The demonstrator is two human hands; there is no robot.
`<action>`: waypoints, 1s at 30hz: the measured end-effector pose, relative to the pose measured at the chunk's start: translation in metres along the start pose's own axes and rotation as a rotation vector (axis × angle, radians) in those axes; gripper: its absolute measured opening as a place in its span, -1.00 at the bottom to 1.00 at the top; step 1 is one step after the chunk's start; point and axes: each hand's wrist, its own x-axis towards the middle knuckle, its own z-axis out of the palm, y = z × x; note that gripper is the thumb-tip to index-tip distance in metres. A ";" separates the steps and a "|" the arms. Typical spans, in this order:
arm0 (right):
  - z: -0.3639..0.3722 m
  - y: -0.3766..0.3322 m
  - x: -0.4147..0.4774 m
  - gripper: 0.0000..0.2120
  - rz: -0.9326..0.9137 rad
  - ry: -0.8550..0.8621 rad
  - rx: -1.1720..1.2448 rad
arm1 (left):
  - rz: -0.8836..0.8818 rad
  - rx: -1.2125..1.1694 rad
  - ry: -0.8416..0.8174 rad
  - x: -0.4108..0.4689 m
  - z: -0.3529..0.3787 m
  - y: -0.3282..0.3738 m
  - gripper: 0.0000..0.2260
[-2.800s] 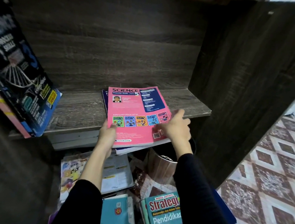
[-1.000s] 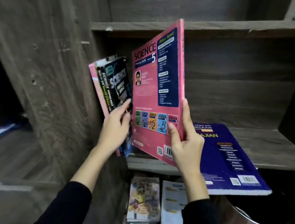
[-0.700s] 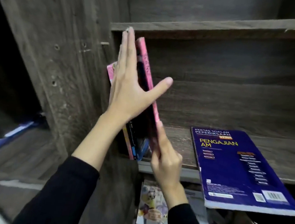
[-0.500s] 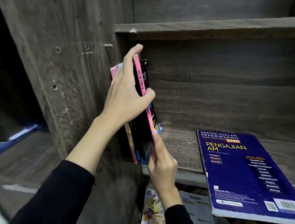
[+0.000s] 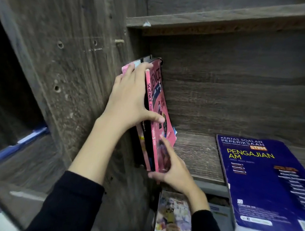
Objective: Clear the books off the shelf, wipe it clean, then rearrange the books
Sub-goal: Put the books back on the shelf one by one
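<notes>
Gripping the pink Science book [image 5: 157, 104] tilted on the shelf [image 5: 196, 155], left hand [image 5: 128, 101] and right hand [image 5: 175, 172].

I am most likely looking into a study corner in a home. The shelf unit is dark wood-grain laminate. Its upright side panel [image 5: 73, 67] shows bare peg holes [image 5: 60, 45], and the board above [image 5: 227, 19] has a white chip on its front edge. What it carries is school material. A pink Science workbook [image 5: 158, 97] stands with other workbooks against the left wall of the bay. A blue exam-paper book [image 5: 265, 187] titled Pengajian Am lies flat on the shelf board [image 5: 196, 155], overhanging its front edge. Below that edge, illustrated booklets [image 5: 171, 219] lie loosely stacked.
</notes>
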 end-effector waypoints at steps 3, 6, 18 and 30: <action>-0.004 0.012 -0.003 0.00 0.116 -0.043 0.043 | -0.038 -0.035 -0.041 0.002 -0.007 0.001 0.07; 0.004 0.019 0.002 -0.03 0.113 0.014 -0.017 | -0.050 -0.042 0.002 0.001 -0.006 0.001 0.05; 0.024 0.017 0.005 -0.36 0.141 0.244 -0.229 | -0.056 0.118 0.125 0.000 0.012 -0.002 0.00; 0.038 0.011 -0.003 -0.57 0.196 0.335 -0.373 | -0.091 0.224 0.169 -0.002 0.022 0.000 0.01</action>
